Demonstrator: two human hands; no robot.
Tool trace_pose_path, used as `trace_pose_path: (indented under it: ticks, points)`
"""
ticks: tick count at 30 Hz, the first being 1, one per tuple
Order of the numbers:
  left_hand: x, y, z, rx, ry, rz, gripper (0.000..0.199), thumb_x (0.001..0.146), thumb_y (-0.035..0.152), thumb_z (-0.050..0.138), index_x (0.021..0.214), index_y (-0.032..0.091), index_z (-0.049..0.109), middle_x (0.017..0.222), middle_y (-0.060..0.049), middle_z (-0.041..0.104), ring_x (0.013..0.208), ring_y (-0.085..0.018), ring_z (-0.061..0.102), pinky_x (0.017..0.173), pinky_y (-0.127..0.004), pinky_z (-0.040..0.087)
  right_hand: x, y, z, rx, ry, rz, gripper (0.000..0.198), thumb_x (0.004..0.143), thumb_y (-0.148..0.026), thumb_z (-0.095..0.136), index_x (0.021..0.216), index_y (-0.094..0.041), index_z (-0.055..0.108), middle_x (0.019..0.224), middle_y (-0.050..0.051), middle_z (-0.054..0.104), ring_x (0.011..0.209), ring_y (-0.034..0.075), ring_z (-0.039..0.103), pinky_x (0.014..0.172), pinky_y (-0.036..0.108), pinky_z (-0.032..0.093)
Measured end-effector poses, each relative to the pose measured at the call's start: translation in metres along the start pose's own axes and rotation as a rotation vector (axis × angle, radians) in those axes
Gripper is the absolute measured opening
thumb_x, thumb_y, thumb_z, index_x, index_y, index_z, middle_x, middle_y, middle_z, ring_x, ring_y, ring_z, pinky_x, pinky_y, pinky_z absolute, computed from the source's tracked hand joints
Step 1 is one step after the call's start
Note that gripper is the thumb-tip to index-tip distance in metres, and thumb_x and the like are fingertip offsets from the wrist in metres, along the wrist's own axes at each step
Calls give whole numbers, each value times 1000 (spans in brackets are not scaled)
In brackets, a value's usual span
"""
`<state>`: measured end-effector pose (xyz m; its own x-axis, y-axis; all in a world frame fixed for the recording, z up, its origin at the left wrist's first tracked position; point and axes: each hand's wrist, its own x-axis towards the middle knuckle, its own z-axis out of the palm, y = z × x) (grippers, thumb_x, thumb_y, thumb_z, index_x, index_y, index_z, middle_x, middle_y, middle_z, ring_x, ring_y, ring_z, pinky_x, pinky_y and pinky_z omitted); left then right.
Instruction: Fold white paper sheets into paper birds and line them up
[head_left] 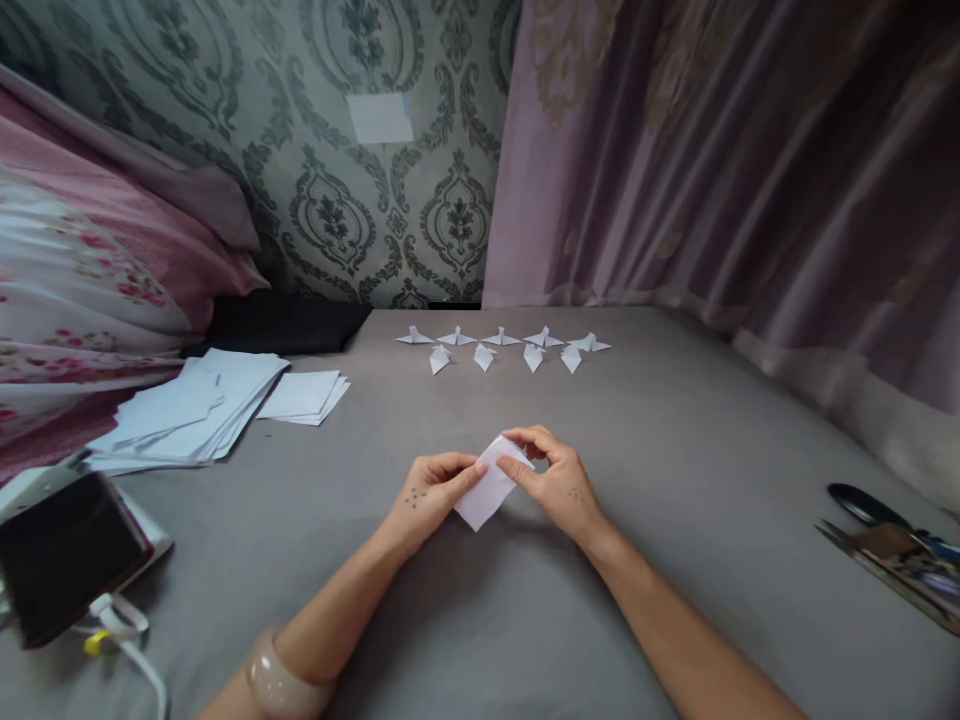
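A small folded sheet of white paper (481, 497) is held up between both hands over the middle of the grey cloth surface. My left hand (433, 492) pinches its left edge, thumb on the near face. On the upper right side, my right hand (553, 478) grips the same paper between thumb and fingers. The fingers behind the sheet are partly hidden. Farther off stand several white folded paper birds (501, 337) in a row, with several pointed folded paper pieces (533, 357) in front of them.
On the left lie a stack of large white sheets (187, 410) and a smaller pile of paper squares (304, 395). A dark-screened phone (71, 555) with a white cable (142, 665) sits nearer. Scissors (870, 505) and a tray of tools (900, 570) are at the right edge.
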<state>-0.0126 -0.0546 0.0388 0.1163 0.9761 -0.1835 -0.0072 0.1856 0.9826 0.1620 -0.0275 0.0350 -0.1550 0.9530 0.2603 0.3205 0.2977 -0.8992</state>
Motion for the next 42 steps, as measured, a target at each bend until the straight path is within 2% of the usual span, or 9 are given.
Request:
trace_pose_path:
  ticks: [10,16,20,24,28,31,34,37,42]
  points:
    - [-2,-5,3,12,-94,-74,28,72,41,70,80,15,75,66,-3,67,58,-12,54,56,-22,38,-2,-7,-1,121,-95,110,11,75,-30,66,77,-21,72,75,0,62,76,14,53,72,26,41]
    - [-2,-7,4,105,-93,-24,26,70,41,70,72,15,75,70,-3,64,62,-12,54,55,-22,37,-2,1,0,200,-107,211,31,81,-43,59,69,-17,70,70,1,60,64,12,52,58,24,40]
    - [2,-10,3,-100,7,-167,32,68,41,73,82,13,74,72,-7,68,60,-13,57,55,-23,40,-1,8,5,373,-26,352,38,82,-51,55,95,-18,67,73,2,64,65,13,58,58,24,44]
    - [7,-14,-1,-367,74,-214,41,65,38,76,91,8,71,76,-11,70,66,-16,62,64,-27,47,-5,8,12,467,-136,425,62,78,-44,63,131,-22,42,71,0,67,65,15,63,59,25,48]
    - [9,-17,-2,-368,93,-161,49,65,35,76,105,9,64,77,-8,68,65,-15,61,64,-27,47,-10,10,19,429,-154,345,64,76,-34,64,134,-25,36,64,-6,63,54,12,58,51,22,45]
    - [8,-19,0,-268,131,-69,61,69,33,72,123,15,50,73,-2,64,60,-12,58,58,-24,45,-8,19,20,344,-113,302,38,78,-32,61,114,-21,53,61,-5,61,49,10,53,48,21,42]
    - [8,-23,-2,-68,121,13,48,77,31,61,121,17,49,74,-1,62,61,-11,57,56,-22,44,-6,28,18,210,-91,253,23,81,-33,55,97,-19,63,67,-1,65,53,12,56,52,23,45]
    - [12,-31,-6,247,121,120,23,80,23,50,100,16,61,83,-5,65,73,-15,59,67,-28,47,-5,30,15,-17,-104,192,24,83,-30,51,94,-18,69,84,5,71,71,16,64,66,28,49]
    - [15,-45,-14,759,148,383,33,77,8,44,99,18,66,91,-9,61,88,-21,55,83,-39,46,-4,27,10,-253,-229,148,33,84,-16,42,102,-17,69,95,8,72,85,19,65,80,33,49]
